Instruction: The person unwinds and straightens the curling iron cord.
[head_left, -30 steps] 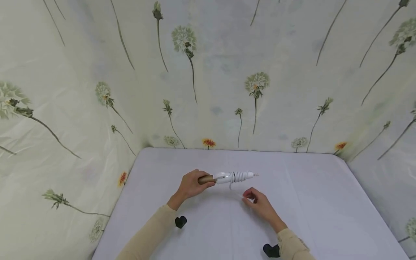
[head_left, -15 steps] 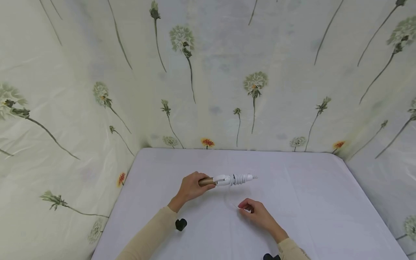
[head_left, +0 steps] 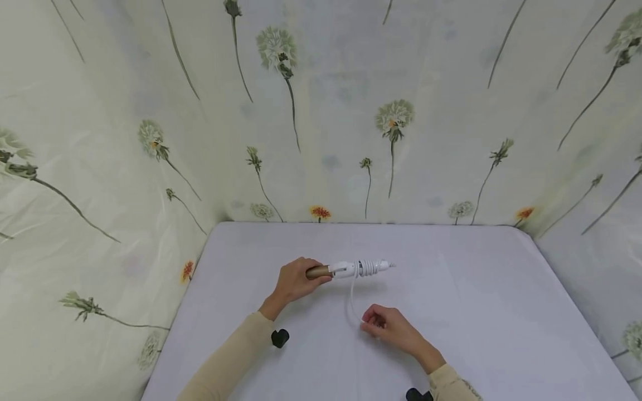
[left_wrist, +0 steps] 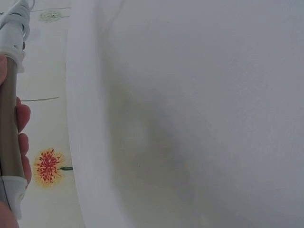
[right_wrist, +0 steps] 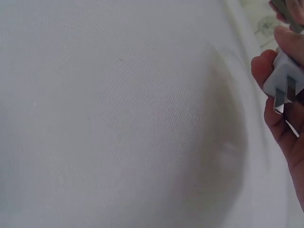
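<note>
A curling iron (head_left: 343,269) with a white handle and gold-brown barrel (left_wrist: 8,118) is held above the table, pointing sideways. My left hand (head_left: 297,282) grips it around the barrel, thumb on the near side. White cord coils (head_left: 369,268) are wrapped about the handle. From them a loose length of cord (head_left: 352,301) hangs in a curve to my right hand (head_left: 391,329), lower and to the right. That hand pinches the white two-prong plug (right_wrist: 283,78), its flat metal prongs sticking out in the right wrist view.
The table (head_left: 481,312) has a white cloth. Flower-printed curtains (head_left: 341,111) enclose its back and sides. One small black object (head_left: 280,338) shows by the left forearm, another black object (head_left: 418,395) by the right sleeve.
My right hand has moved left and toward me with the plug. The loose cord between it and the handle now hangs in a longer curve. The left hand keeps its grip, nearly in place.
</note>
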`<state>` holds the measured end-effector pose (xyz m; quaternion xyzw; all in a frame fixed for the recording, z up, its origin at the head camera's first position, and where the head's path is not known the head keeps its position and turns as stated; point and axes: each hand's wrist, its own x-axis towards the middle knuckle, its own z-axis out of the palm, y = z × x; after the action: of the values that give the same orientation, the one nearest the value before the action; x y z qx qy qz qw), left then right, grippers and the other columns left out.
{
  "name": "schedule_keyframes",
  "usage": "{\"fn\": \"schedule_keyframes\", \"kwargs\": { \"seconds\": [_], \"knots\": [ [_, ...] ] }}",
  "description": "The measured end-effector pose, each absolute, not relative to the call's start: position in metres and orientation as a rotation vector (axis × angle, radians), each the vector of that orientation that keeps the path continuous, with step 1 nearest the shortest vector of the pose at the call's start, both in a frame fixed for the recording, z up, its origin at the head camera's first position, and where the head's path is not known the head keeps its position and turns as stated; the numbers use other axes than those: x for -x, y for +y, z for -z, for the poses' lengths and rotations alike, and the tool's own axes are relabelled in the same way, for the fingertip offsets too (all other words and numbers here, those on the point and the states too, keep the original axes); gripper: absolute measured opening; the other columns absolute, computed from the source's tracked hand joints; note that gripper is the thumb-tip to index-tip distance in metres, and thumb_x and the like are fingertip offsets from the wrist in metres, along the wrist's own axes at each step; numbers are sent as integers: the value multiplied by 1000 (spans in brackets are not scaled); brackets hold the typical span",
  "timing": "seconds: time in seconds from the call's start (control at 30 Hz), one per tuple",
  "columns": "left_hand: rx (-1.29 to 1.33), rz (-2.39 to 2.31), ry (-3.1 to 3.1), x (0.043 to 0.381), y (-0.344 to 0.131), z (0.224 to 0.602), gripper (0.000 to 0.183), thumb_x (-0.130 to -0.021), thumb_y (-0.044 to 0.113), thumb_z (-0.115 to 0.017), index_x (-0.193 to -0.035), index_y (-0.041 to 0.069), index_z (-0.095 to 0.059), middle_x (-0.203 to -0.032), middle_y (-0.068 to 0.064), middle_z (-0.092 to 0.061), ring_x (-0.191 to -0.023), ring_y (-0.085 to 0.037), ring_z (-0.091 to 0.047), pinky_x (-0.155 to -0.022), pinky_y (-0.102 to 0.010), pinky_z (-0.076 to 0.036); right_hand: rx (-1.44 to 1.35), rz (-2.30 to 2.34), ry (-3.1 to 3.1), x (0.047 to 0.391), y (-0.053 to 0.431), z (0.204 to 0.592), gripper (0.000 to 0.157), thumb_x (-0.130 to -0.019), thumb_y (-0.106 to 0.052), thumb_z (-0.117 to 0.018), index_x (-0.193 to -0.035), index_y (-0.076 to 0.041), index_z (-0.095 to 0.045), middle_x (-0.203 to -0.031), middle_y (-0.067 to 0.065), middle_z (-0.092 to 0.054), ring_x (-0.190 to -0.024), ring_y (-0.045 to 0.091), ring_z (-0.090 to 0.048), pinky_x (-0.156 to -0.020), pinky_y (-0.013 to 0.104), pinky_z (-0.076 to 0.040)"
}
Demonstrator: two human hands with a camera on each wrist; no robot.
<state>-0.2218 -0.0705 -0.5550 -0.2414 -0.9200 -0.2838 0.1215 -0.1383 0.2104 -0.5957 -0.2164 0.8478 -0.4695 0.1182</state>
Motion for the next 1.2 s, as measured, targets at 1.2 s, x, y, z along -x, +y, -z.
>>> {"fn": "schedule_keyframes", "kwargs": {
  "seconds": [1.2],
  "knots": [
    [650, 824, -2801, 220, -72, 559, 44, -80, 59, -64, -110, 27, -71, -92, 11, -71, -75, -6, -60, -62, -20, -39, 821, 1684, 2615, 129, 202, 537, 11, -87, -15, -68, -96, -18, -63, -76, -6, -66, -66, 6, -63, -58, 26, -50]
  ]
}}
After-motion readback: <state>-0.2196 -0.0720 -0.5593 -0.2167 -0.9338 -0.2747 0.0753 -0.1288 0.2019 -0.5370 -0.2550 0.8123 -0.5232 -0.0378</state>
